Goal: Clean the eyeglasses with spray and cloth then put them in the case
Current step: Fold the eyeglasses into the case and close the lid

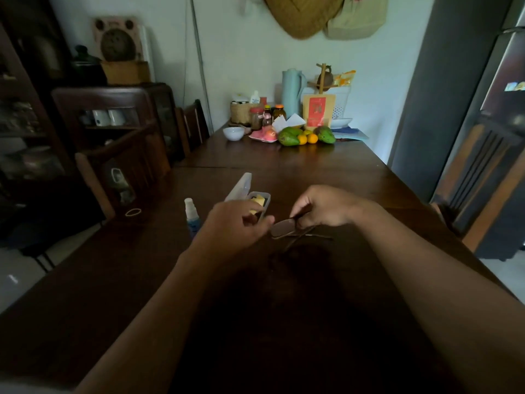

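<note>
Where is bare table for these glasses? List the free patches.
Bare table: the wide band between the case and the fruit; the stretch right of the right hand; the near part, this side of the hands. Crowded: spray bottle, case and left hand sit close together.

At the twelve o'clock end of the dark wooden bench [326, 172] sit a white bowl [233, 133], green fruits [288, 138] with oranges [312, 138] just beside them, brown jars [279, 111], a woven basket [240, 112], a pale blue jug [291, 92] and an orange packet [318, 110]. A rubber band [133, 212] lies at nine o'clock. A dark cabinet [85, 132] holding white mugs [109, 117] stands at ten o'clock, a grey fridge [500, 123] at two o'clock.
</note>
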`<act>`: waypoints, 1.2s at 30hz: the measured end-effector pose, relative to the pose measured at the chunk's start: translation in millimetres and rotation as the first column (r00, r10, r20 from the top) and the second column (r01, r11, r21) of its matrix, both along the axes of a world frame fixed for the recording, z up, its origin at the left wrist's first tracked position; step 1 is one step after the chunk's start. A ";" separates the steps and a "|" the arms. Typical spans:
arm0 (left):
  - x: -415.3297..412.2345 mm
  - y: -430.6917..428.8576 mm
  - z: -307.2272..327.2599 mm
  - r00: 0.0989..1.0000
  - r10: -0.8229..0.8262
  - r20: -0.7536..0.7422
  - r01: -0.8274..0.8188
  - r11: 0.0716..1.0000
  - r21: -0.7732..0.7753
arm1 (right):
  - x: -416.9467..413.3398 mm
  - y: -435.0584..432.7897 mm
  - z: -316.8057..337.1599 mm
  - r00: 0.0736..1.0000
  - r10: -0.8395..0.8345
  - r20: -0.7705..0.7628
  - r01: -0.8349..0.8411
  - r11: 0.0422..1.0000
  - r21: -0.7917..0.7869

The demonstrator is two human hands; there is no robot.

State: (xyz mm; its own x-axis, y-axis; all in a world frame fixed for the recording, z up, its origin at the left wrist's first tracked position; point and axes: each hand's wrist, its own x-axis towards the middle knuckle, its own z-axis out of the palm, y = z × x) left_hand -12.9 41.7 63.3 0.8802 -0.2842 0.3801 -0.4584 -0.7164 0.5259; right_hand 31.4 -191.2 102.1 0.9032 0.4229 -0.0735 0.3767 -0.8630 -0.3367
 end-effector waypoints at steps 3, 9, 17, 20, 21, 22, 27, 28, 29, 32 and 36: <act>10.7 12.9 8.8 0.983 0.162 0.085 -0.152 0.982 -0.112 | 13.2 5.8 2.3 0.994 0.083 -0.070 -0.080 0.996 0.046; 24.2 17.7 14.0 0.978 0.192 0.086 -0.183 0.978 -0.102 | 30.5 16.3 -13.6 0.982 0.117 -0.148 -0.118 0.993 0.003; 34.8 14.4 20.9 0.972 0.187 0.141 -0.176 0.981 -0.087 | 43.5 26.9 -18.7 0.988 0.155 0.029 -0.132 0.916 -0.379; 36.6 11.6 22.3 0.977 0.161 0.138 -0.152 0.986 -0.074 | 46.7 32.8 -22.6 0.961 0.242 0.133 -0.144 0.850 -0.507; 36.8 10.3 22.3 0.979 0.149 0.138 -0.140 0.988 -0.071 | 47.3 33.5 -23.5 0.953 0.267 0.142 -0.157 0.838 -0.523; 37.4 9.2 22.0 0.980 0.137 0.142 -0.128 0.989 -0.069 | 48.1 34.1 -24.0 0.946 0.288 0.147 -0.169 0.829 -0.534; 38.0 8.0 17.0 0.974 0.130 0.188 -0.118 0.990 -0.074 | 51.9 35.9 -23.0 0.911 0.387 0.139 -0.246 0.784 -0.571; 38.1 8.5 15.9 0.973 0.132 0.189 -0.119 0.990 -0.079 | 52.2 37.3 -21.9 0.903 0.408 0.137 -0.260 0.771 -0.581; 38.3 9.1 14.8 0.973 0.134 0.188 -0.121 0.989 -0.079 | 51.9 38.5 -20.7 0.896 0.422 0.136 -0.269 0.760 -0.591; 39.7 10.9 12.0 0.968 0.148 0.203 -0.137 0.988 -0.067 | 51.7 40.0 -18.2 0.890 0.438 0.127 -0.283 0.748 -0.600; 40.2 10.2 10.7 0.963 0.160 0.216 -0.152 0.987 -0.056 | 50.3 42.8 -19.4 0.911 0.406 0.077 -0.285 0.752 -0.595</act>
